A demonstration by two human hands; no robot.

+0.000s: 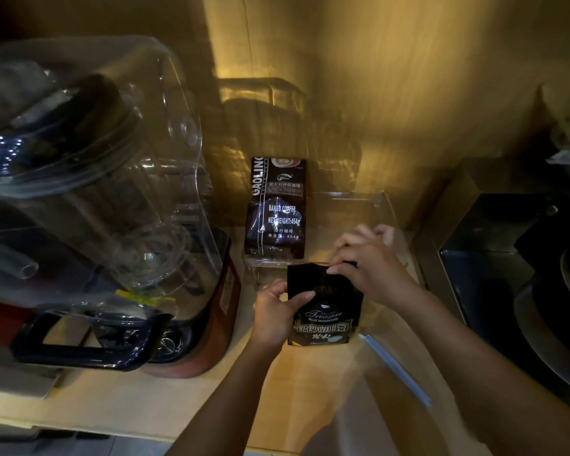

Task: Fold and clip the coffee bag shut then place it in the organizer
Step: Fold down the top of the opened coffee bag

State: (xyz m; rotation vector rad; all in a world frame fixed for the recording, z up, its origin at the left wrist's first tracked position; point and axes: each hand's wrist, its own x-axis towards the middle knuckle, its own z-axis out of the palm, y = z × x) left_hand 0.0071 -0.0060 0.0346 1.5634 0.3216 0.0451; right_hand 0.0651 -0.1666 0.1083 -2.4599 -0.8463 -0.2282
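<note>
A small black coffee bag (323, 320) with gold "Treasure Blue Mountain" print stands upright on the wooden counter. My left hand (273, 311) grips its left edge, thumb across the front. My right hand (369, 261) pinches the bag's top edge at the right corner. Just behind it stands a clear plastic organizer (384, 205), which holds a tall dark "Baked Coffee" bag (277, 209) in its left side. A long pale blue clip stick (395, 370) lies on the counter to the right of the small bag.
A big blender (112, 199) with a clear sound cover and red base fills the left side. A dark machine (520, 274) sits at the right. The wooden wall is close behind the organizer. The counter's front edge (79, 419) runs along the bottom left.
</note>
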